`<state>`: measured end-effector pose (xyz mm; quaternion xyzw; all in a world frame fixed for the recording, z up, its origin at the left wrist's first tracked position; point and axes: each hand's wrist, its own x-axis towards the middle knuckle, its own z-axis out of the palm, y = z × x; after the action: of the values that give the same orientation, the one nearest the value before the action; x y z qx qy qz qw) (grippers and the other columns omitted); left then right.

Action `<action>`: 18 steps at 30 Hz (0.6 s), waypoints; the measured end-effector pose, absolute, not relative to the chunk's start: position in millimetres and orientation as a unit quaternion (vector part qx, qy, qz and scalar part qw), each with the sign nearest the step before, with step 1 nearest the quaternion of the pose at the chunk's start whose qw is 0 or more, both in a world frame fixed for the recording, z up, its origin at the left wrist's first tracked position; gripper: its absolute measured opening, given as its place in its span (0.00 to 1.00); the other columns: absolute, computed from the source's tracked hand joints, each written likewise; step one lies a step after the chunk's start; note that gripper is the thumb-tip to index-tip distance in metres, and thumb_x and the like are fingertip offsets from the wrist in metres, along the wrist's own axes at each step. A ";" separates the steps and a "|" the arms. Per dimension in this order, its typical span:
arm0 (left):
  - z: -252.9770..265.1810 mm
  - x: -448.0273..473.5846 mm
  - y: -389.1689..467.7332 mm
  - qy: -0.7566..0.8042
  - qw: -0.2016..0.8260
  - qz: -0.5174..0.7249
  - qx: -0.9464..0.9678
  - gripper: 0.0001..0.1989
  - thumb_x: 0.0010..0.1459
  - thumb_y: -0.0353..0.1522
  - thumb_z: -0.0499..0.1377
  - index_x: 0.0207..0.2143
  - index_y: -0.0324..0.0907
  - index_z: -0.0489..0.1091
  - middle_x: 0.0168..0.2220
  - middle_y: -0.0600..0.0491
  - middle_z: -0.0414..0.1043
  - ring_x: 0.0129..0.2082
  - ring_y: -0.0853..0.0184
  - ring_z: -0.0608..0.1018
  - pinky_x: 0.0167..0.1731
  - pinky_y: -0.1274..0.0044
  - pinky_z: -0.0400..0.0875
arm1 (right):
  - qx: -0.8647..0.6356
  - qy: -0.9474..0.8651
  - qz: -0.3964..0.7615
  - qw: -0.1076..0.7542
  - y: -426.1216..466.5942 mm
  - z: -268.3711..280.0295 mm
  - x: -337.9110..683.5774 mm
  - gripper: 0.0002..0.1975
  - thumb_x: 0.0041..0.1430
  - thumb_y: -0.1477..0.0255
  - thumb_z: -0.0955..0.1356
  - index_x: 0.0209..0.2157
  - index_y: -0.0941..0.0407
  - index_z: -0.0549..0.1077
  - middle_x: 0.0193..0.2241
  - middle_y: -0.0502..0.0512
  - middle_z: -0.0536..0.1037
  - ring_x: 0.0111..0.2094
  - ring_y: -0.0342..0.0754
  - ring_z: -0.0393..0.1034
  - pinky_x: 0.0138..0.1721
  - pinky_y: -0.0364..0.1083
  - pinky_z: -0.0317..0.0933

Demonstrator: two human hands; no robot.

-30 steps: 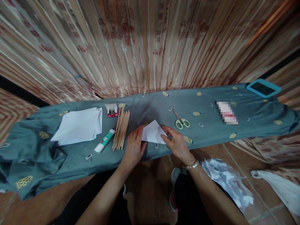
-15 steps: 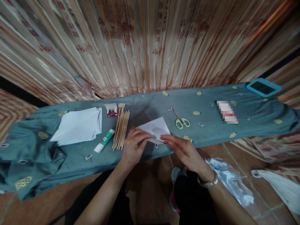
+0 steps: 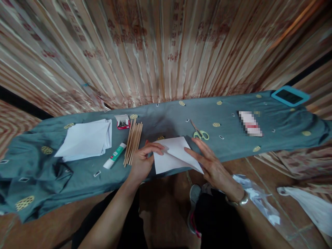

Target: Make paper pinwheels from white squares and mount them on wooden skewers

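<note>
A white sheet of paper (image 3: 172, 157) with a diagonal crease is spread between my hands at the table's front edge. My left hand (image 3: 142, 157) grips its left side, fingers on top and thumb beneath. On the right side, my right hand (image 3: 211, 164) has its fingers apart, the fingertips at the paper's upper right part; its thumb is hidden. Just left of my left hand lies a bundle of wooden sticks (image 3: 133, 143), with a glue stick (image 3: 114, 156) beside it. Scissors with pale green handles (image 3: 200, 134) rest beyond my right hand.
A stack of white paper (image 3: 84, 138) and a small red box of metal pieces (image 3: 122, 122) sit on the left of the cloth-covered table (image 3: 171, 117). To the right are a pixelated item (image 3: 250, 123) and a blue-framed tablet (image 3: 291, 96). A curtain hangs behind.
The paper has opened from a smaller folded shape into a wider sheet. My right hand has moved right and spread its fingers; my left hand has shifted slightly left.
</note>
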<state>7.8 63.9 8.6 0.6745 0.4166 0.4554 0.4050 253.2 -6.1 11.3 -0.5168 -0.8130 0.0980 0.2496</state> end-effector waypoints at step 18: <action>-4.1 -3.6 44.9 0.342 0.050 0.273 0.898 0.11 0.57 0.23 0.56 0.37 0.45 0.75 0.40 0.53 0.78 0.45 0.62 0.75 0.61 0.49 0.41 | -0.447 -0.863 -0.069 0.225 -10.4 -3.9 219.6 0.12 0.62 0.81 0.61 0.43 0.61 0.73 0.48 0.62 0.76 0.57 0.55 0.63 0.54 0.56 0.60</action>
<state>-3.6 44.9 -4.1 0.8978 0.3422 0.2729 0.0496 219.6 -10.4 -3.9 -0.4471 -0.8629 -0.0694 0.2252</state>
